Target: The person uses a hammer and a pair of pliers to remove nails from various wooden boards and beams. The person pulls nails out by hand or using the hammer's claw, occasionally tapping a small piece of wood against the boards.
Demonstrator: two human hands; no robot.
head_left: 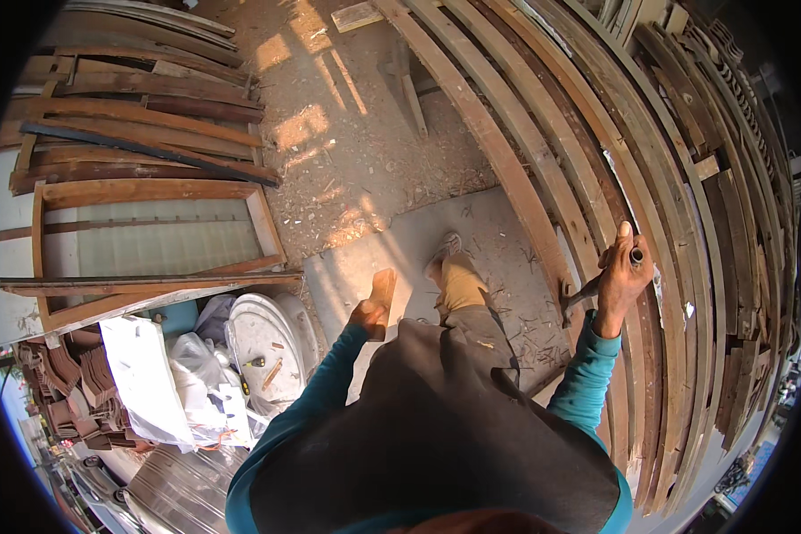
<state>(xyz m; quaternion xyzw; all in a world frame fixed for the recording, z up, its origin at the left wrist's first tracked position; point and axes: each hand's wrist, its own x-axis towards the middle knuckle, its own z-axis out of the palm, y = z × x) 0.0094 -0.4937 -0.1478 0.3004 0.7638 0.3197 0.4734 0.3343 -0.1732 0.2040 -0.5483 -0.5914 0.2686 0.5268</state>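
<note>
In my left hand (369, 313) is a short wooden block (384, 287), its far end sticking out past my closed fingers. Off to the right, my right hand (626, 278) is wrapped around a hammer. The round, hollow-looking end of its handle shows by my thumb, while the hammer head (567, 303) hangs to the left of the fist, close to the nearest long wooden plank (516, 191). Below that fist run several more long boards, side by side.
Left, a wooden frame (147, 190) lies near stacked planks (142, 133). A round white lid (271, 331) bears a small yellow-black tool, beside plastic bags (200, 378). A grey sheet (347, 267) covers the ground by my foot, with wood scraps and dirt beyond.
</note>
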